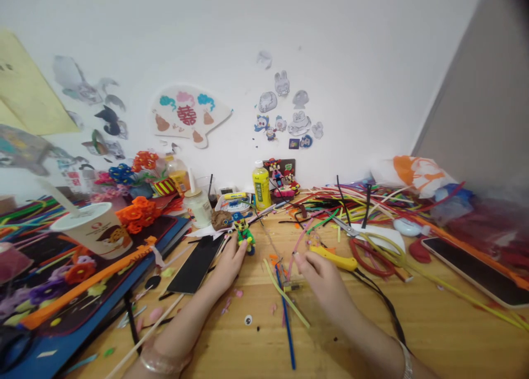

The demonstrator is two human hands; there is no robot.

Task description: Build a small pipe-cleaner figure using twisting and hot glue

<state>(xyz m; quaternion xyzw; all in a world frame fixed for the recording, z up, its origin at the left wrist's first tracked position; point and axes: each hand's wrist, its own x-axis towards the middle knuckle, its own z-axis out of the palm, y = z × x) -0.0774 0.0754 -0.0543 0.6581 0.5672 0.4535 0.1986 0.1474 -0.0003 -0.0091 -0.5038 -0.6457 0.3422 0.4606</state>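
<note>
My left hand (228, 266) reaches forward over the wooden table (433, 324), its fingertips touching a small green and yellow pipe-cleaner figure (245, 236) that stands upright. My right hand (320, 274) lies to the right with fingers curled, closed on something small near a pink pipe cleaner (298, 244); what it holds I cannot make out. Yellow-handled pliers (335, 259) lie just beyond that hand. A blue pipe cleaner (286, 318) and a yellow-green one (286, 294) lie between the two hands. A googly eye (248, 319) rests nearer to me.
A paper cup with straw (96, 230) and orange flowers (136, 212) sit on a dark mat (53, 318) at left. A yellow bottle (260, 187) stands at the back. Piled pipe cleaners (351, 200), scissors (372, 255) and a tablet (475, 271) lie right.
</note>
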